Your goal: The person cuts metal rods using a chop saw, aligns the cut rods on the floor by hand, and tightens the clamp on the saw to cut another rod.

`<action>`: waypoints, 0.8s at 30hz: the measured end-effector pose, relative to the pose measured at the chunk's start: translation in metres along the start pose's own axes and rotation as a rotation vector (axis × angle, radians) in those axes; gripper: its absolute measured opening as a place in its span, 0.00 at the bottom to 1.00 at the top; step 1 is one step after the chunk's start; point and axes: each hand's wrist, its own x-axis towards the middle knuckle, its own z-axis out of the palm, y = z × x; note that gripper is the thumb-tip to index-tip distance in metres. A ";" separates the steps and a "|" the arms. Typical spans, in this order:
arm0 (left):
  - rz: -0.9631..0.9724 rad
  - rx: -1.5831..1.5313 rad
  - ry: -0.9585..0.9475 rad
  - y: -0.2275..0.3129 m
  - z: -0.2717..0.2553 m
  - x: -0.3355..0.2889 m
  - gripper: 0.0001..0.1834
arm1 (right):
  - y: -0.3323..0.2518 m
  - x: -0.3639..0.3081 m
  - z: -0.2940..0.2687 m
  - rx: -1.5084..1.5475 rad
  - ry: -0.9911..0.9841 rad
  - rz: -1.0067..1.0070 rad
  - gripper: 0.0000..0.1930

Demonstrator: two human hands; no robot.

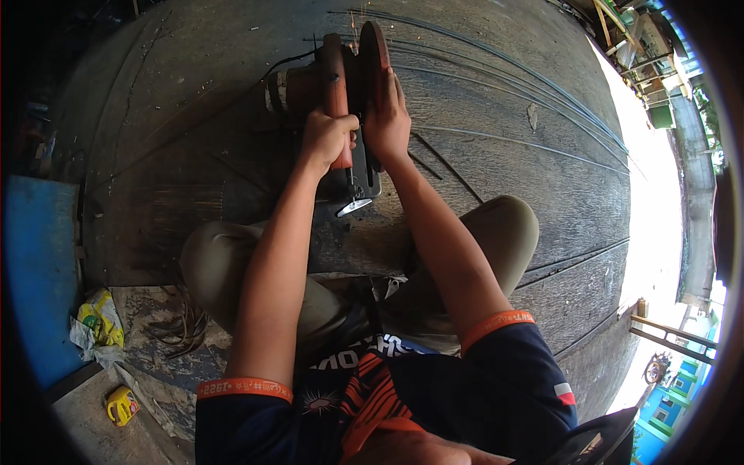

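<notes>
A chop saw with a red handle (pixel 335 85), a dark motor body (pixel 301 91) and a round red blade guard (pixel 375 48) stands on the floor ahead of me. My left hand (pixel 329 139) is closed around the lower part of the handle. Beside it, my right hand (pixel 387 120) rests against the right side of the guard with its fingers stretched forward. Orange sparks (pixel 355 19) fly at the far end of the saw. A silver crank (pixel 354 208) sticks out at the near end of the saw's base (pixel 372 184). The cutting point is hidden.
Long thin metal rods (pixel 496 81) run over the floor to the right. Short dark rods (pixel 449 167) lie by my right knee. At left are a blue panel (pixel 43 271), a yellow bag (pixel 101 318) and a yellow container (pixel 122 406). My bent legs flank the saw's near end.
</notes>
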 end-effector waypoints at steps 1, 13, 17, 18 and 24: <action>-0.002 0.000 0.001 0.000 0.000 0.000 0.07 | 0.000 0.000 0.000 0.009 -0.007 0.013 0.31; 0.005 0.008 -0.001 -0.001 0.000 0.001 0.07 | 0.001 -0.002 0.001 -0.008 -0.004 0.026 0.32; 0.000 0.013 -0.001 -0.002 0.000 0.002 0.07 | 0.003 -0.002 0.003 -0.033 0.012 -0.001 0.32; -0.002 0.015 -0.007 -0.002 -0.001 0.001 0.07 | 0.004 -0.002 0.003 -0.034 0.013 0.002 0.32; 0.004 0.012 -0.018 0.000 0.000 -0.001 0.07 | 0.003 -0.002 0.002 -0.038 0.016 0.002 0.31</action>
